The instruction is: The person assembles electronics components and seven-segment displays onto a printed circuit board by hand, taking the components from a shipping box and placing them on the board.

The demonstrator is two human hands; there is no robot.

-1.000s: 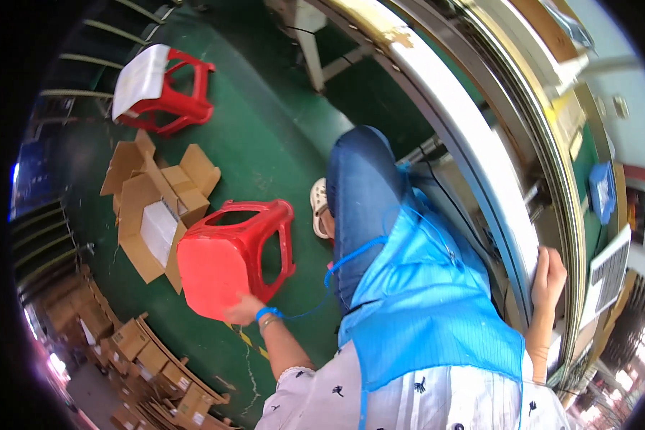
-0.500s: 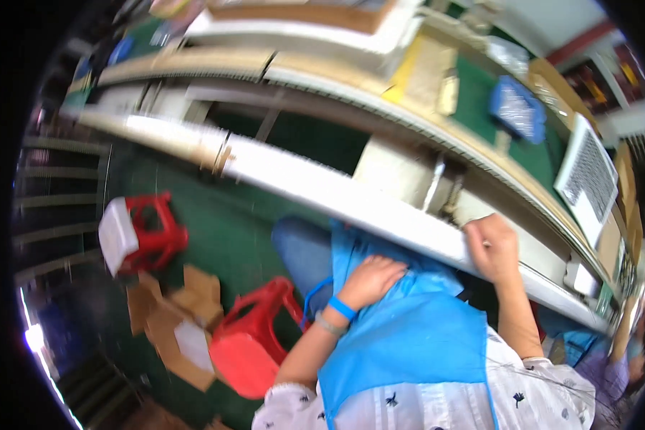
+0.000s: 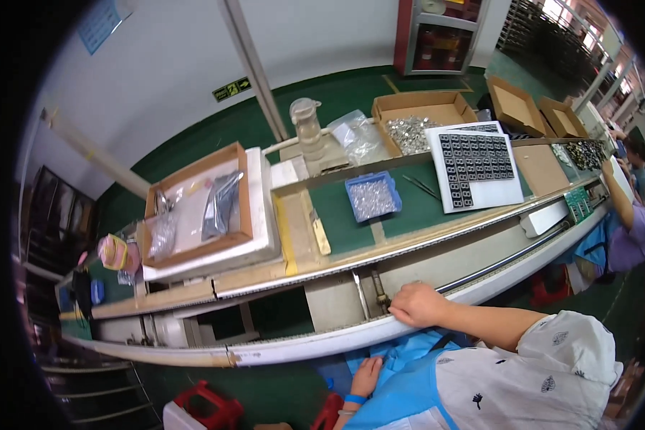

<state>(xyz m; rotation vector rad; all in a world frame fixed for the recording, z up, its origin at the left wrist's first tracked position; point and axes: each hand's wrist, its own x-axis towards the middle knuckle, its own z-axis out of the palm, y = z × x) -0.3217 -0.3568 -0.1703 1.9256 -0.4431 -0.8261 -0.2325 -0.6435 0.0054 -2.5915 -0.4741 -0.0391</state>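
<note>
My right hand (image 3: 416, 304) rests on the white front rail (image 3: 322, 345) of the workbench, its fingers curled over the inner edge. Lower down, my left hand (image 3: 368, 376) lies on the blue apron (image 3: 401, 362) over my lap, holding nothing that I can see, its fingers laid flat. Nearest beyond my right hand is a metal rod (image 3: 360, 294) in the channel between rail and bench top. On the green bench top are a blue tray of small clear parts (image 3: 373, 198), tweezers (image 3: 421, 186) and a white foam board with rows of black square parts (image 3: 476, 168).
A cardboard tray with plastic bags (image 3: 245, 215) sits on white foam at the left. Behind the bench top are a lidded clear jug (image 3: 307, 125) and a box of metallic parts (image 3: 426, 107). Red stools (image 3: 208, 405) stand below. At right, another person (image 3: 634, 229) works along the bench.
My view has swung up from the floor and lap to the bench top. My right hand stays on the rail and my left on the apron.
</note>
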